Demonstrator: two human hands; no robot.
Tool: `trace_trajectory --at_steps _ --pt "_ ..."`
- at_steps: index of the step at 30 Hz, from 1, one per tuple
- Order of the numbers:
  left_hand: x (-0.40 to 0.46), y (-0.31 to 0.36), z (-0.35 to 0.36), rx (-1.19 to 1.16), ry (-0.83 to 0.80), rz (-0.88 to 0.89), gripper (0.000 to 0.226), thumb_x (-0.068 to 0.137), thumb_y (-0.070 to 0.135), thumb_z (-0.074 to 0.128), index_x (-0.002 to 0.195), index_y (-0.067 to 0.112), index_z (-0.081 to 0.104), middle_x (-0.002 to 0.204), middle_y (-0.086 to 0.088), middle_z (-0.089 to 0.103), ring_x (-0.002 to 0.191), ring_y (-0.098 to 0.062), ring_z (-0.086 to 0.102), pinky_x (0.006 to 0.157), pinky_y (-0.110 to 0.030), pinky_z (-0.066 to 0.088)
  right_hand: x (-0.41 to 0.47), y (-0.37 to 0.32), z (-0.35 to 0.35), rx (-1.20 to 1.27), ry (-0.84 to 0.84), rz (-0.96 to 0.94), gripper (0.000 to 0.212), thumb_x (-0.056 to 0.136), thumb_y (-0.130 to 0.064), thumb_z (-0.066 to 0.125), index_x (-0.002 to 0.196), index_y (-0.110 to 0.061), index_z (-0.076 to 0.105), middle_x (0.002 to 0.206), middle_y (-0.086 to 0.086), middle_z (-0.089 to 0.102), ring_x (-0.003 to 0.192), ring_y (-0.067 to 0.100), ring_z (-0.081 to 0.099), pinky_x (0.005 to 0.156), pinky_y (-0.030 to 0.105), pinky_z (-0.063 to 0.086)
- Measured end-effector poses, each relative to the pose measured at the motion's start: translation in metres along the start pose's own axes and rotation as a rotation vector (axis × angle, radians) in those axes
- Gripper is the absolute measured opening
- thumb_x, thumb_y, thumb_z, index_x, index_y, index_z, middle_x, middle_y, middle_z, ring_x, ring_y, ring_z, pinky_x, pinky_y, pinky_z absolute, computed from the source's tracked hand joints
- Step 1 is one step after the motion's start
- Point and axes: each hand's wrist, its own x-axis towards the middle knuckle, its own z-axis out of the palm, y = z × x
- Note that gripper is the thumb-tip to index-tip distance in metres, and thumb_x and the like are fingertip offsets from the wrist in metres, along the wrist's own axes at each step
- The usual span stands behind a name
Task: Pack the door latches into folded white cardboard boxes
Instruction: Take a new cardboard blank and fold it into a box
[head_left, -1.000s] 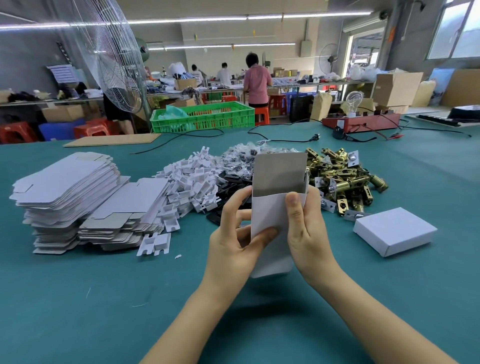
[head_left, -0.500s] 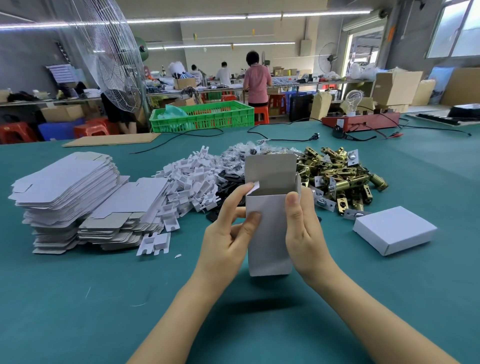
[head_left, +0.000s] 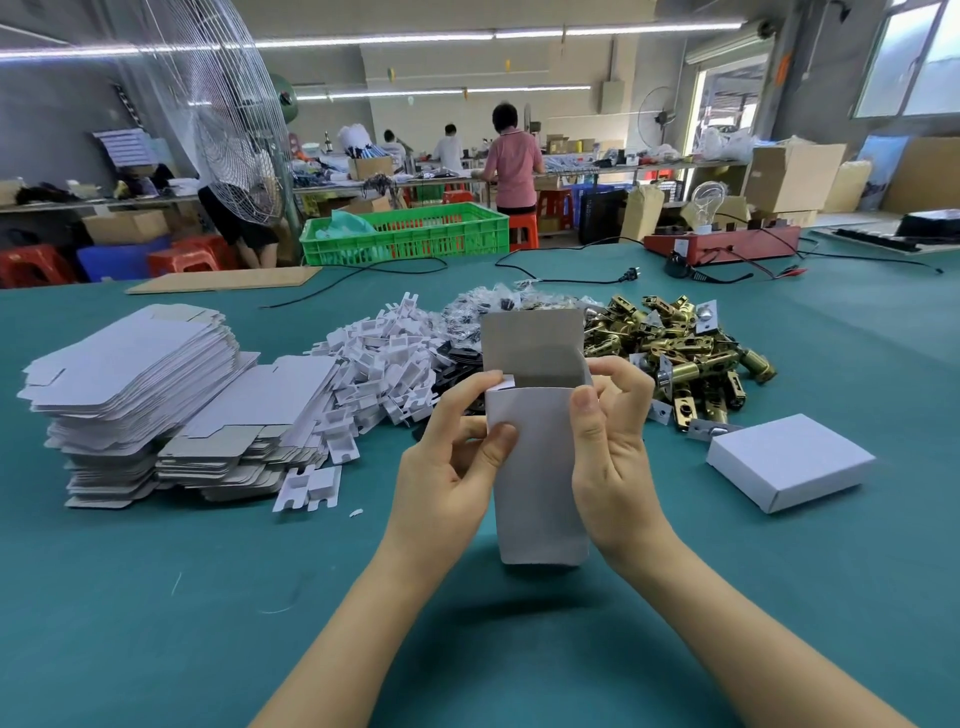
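An upright white cardboard box (head_left: 540, 483) stands on end on the green table, its top flap raised and its grey inside showing. My left hand (head_left: 452, 457) grips its left edge, thumb on the front, a finger at the small side flap. My right hand (head_left: 610, 441) holds the right edge, thumb on the front near the top. A heap of brass door latches (head_left: 685, 353) lies behind the box to the right. A closed white box (head_left: 789, 460) lies flat at the right.
Stacks of flat box blanks (head_left: 130, 384) sit at the left, with a pile of white cardboard inserts (head_left: 379, 358) and bagged dark parts (head_left: 467, 322) behind the box. Cables, a green crate (head_left: 410, 234) and a red device (head_left: 722, 241) are at the far edge. People work beyond.
The box has been squared open from a flatter sleeve and stands lower on the table. My left fingers have shifted up to the side flap at the box's top.
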Motion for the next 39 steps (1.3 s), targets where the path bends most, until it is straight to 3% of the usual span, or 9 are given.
trace_trajectory --at_steps 2,5,9,13,17,20,25,31,39 --pt "0.0 0.001 0.001 -0.02 0.014 -0.022 0.03 0.089 0.04 0.06 0.115 0.052 0.054 0.081 -0.001 0.069 0.068 -0.022 0.06 0.063 -0.032 0.05 0.0 0.001 -0.002 -0.037 -0.024 -0.035 0.013 0.095 -0.042 0.036 0.107 -0.047 0.04 0.086 0.014 0.052 0.063 0.025 0.045 0.055 0.032 0.038" --pt "0.0 0.002 0.0 -0.06 0.029 -0.03 0.032 0.086 0.036 0.062 0.117 0.044 0.057 0.088 0.004 0.069 0.072 -0.009 0.064 0.067 -0.022 0.052 0.001 0.004 -0.008 -0.132 -0.042 -0.051 0.014 0.096 -0.039 0.038 0.109 -0.039 0.042 0.082 -0.003 0.055 0.058 0.013 0.043 0.053 0.022 0.036" --pt "0.0 0.004 0.001 -0.071 0.01 -0.035 0.034 0.086 0.032 0.06 0.12 0.039 0.056 0.101 0.004 0.067 0.078 -0.003 0.065 0.073 -0.024 0.053 0.007 0.003 -0.016 -0.235 -0.055 -0.077 0.007 0.099 -0.032 0.043 0.103 -0.028 0.047 0.067 -0.019 0.049 0.056 0.0 0.043 0.053 0.008 0.03" --pt "-0.001 0.008 0.006 -0.042 -0.014 -0.003 0.027 0.091 0.035 0.06 0.115 0.047 0.058 0.105 0.013 0.066 0.078 0.0 0.063 0.074 -0.025 0.053 0.011 -0.005 -0.016 -0.287 -0.013 -0.116 0.022 0.097 -0.034 0.038 0.08 -0.026 0.048 0.07 -0.014 0.044 0.064 0.002 0.043 0.06 0.013 0.031" --pt "-0.002 0.009 0.006 -0.044 -0.003 -0.002 0.028 0.091 0.033 0.06 0.117 0.043 0.058 0.103 0.01 0.065 0.077 0.0 0.061 0.072 -0.027 0.053 0.008 -0.004 -0.012 -0.267 0.035 -0.061 0.03 0.101 -0.028 0.04 0.077 -0.014 0.052 0.068 -0.009 0.045 0.062 0.004 0.042 0.059 0.015 0.031" --pt "-0.003 0.009 0.006 -0.071 -0.001 -0.009 0.034 0.086 0.038 0.06 0.12 0.041 0.058 0.103 0.008 0.066 0.077 -0.015 0.065 0.073 -0.035 0.055 0.007 -0.007 -0.007 -0.141 0.069 0.054 0.033 0.1 -0.03 0.036 0.081 -0.014 0.057 0.07 -0.003 0.053 0.065 0.008 0.047 0.059 0.018 0.036" --pt "-0.004 0.009 0.009 -0.106 -0.012 -0.014 0.034 0.088 0.03 0.06 0.12 0.041 0.058 0.101 0.006 0.065 0.076 -0.008 0.064 0.072 -0.025 0.053 0.01 -0.013 -0.005 0.056 0.143 0.159 0.018 0.102 -0.021 0.042 0.091 -0.022 0.056 0.076 -0.022 0.056 0.074 -0.006 0.05 0.068 0.007 0.039" --pt "-0.001 0.013 0.004 -0.14 -0.063 -0.049 0.029 0.089 0.024 0.059 0.113 0.041 0.059 0.1 0.009 0.065 0.08 -0.008 0.067 0.076 -0.033 0.055 0.014 -0.02 -0.009 0.308 0.063 0.289 0.021 0.101 -0.023 0.045 0.113 -0.038 0.055 0.098 -0.011 0.07 0.089 0.009 0.061 0.074 0.026 0.051" --pt "0.0 0.013 0.003 -0.126 -0.069 -0.067 0.032 0.088 0.026 0.059 0.113 0.046 0.057 0.102 0.008 0.065 0.084 -0.009 0.068 0.084 -0.043 0.056 0.015 -0.027 -0.013 0.425 0.003 0.307 0.003 0.088 -0.034 0.057 0.089 -0.036 0.055 0.08 -0.007 0.059 0.077 0.01 0.052 0.064 0.023 0.046"
